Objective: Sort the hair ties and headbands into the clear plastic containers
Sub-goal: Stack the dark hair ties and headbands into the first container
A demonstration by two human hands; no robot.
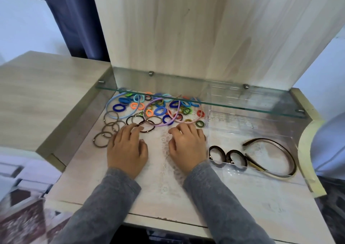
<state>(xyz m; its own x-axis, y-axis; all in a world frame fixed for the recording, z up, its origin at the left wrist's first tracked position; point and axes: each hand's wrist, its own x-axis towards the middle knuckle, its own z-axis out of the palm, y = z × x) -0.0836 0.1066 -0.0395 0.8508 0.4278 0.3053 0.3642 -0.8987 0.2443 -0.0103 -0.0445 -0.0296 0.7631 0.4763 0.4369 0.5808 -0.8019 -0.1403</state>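
- The left hand (127, 148) lies palm down on the table (168, 191), at 6 o'clock from the big heap. Its fingers are a little spread and softly bent. The tips touch a dark hair tie (147, 131) but do not pinch it.
- The right hand (187, 146) lies palm down at 3 o'clock from the left hand, near it. Its fingers are loose and hold nothing.
- The bright hair ties (160, 110) sit in a heap at 12 o'clock from the hands, partly under a glass shelf (233, 103).
- A blue headband (107, 106), a purple headband (162, 125) and a pink headband (179, 121) lie in that heap.
- The brown hair ties (104, 134) lie at 10 o'clock from the left hand.
- The clear container (242, 126) is just beside the right hand, at 3 o'clock.
- Two dark looped ties (225, 153) lie inside it by the near wall.
- A brown headband (270, 140) lies at 3 o'clock from them. I cannot tell if all of it is inside.
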